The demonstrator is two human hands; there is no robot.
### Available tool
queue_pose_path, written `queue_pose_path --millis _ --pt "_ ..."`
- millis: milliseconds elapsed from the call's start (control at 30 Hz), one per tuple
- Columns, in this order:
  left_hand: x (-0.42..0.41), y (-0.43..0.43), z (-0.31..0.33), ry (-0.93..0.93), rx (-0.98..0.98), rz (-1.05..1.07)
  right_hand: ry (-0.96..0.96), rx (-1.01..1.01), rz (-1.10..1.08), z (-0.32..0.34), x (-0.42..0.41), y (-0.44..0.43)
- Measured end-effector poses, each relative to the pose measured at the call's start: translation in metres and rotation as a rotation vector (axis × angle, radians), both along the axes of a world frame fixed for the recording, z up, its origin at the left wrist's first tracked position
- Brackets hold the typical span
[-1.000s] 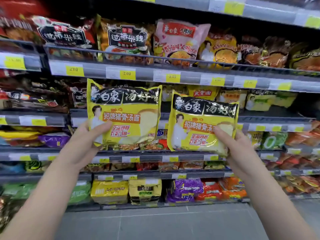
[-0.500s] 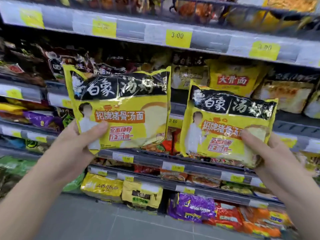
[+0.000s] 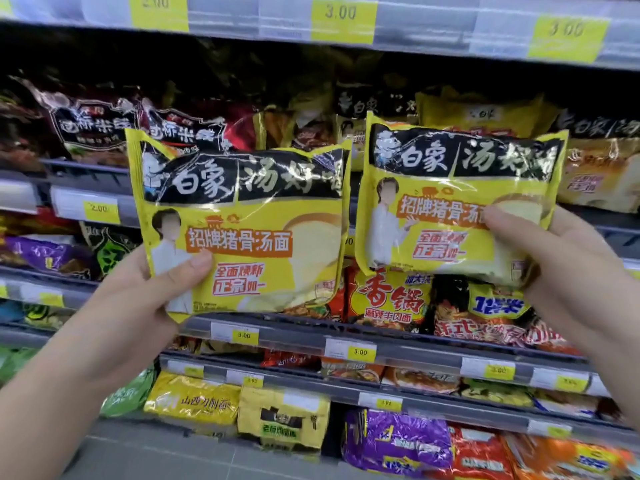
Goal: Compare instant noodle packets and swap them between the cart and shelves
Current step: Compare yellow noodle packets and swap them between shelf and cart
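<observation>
Yellow foil crinkles under both grips: the left hand [image 3: 138,299] pinches the lower left corner of one noodle packet [image 3: 242,233], thumb across its front, while the right hand [image 3: 568,271] clasps the lower right corner of a matching packet [image 3: 450,206]. Both are held upright, side by side, in front of the shelves [image 3: 311,337], which carry price tags [image 3: 360,352] and assorted other packets [image 3: 388,299].

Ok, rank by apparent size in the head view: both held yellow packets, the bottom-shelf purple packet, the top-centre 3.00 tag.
1. left-hand yellow packet and right-hand yellow packet: alike, same design; nearness may explain the left's slight edge, so tied.
2. purple packet.
3. 3.00 tag.
</observation>
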State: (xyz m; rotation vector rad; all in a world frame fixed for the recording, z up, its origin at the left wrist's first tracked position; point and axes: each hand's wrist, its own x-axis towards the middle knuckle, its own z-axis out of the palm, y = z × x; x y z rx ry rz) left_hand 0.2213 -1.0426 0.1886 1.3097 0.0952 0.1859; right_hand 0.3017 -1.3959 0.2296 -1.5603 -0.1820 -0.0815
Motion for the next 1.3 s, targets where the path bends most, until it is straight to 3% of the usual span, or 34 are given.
queue_pose_path --millis 333,633,800,1033,1300 --pt "-0.002 -0.001 0.006 -0.042 -0.008 -0.012 0.036 0.058 -0.037 0.048 0.080 0.047" --pt "-0.004 0.004 0.011 -0.034 0.008 -0.019 0.179 -0.066 -0.085 0.041 0.127 0.090" --pt "-0.002 0.001 0.009 -0.015 -0.026 -0.020 0.152 -0.080 -0.145 0.031 0.144 0.098" --pt "0.002 -0.004 0.003 0.077 -0.044 0.008 0.116 -0.253 -0.218 0.030 0.153 0.087" --pt "0.008 -0.007 0.000 0.098 -0.096 -0.031 -0.044 -0.668 -0.324 0.029 0.152 0.077"
